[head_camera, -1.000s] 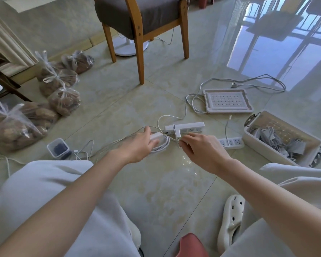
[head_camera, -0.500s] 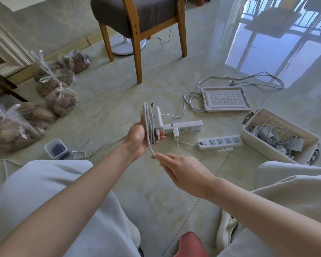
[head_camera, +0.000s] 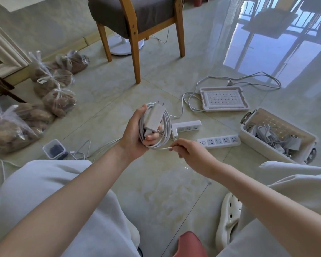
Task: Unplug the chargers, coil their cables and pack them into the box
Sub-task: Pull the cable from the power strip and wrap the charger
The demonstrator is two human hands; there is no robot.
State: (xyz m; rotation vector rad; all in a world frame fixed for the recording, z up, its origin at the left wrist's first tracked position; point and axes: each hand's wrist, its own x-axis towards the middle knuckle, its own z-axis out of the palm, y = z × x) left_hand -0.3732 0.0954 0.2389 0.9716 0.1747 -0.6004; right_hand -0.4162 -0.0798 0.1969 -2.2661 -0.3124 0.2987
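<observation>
My left hand [head_camera: 132, 135] grips a white charger [head_camera: 154, 117] with its white cable [head_camera: 166, 130] wound in loops around it, held above the floor. My right hand [head_camera: 190, 152] pinches the loose end of that cable just below the coil. Two white power strips lie on the floor beyond my hands: one [head_camera: 188, 125] with a small white charger [head_camera: 174, 132] plugged into its left end, the other [head_camera: 219, 141] nearer the box. The white box [head_camera: 256, 143] at the right holds several coiled chargers [head_camera: 272, 135].
The box's white lid [head_camera: 223, 99] lies upside down behind the strips, with a plug lead [head_camera: 248, 80] looping around it. A wooden chair [head_camera: 137, 28] stands at the back. Tied plastic bags [head_camera: 57, 101] line the left. A small clear container [head_camera: 54, 150] and loose cables sit by my left knee.
My left hand lifted the charger off the floor and turned it toward me. More cable is wound round it now. My right hand came up to the cable's end below the coil.
</observation>
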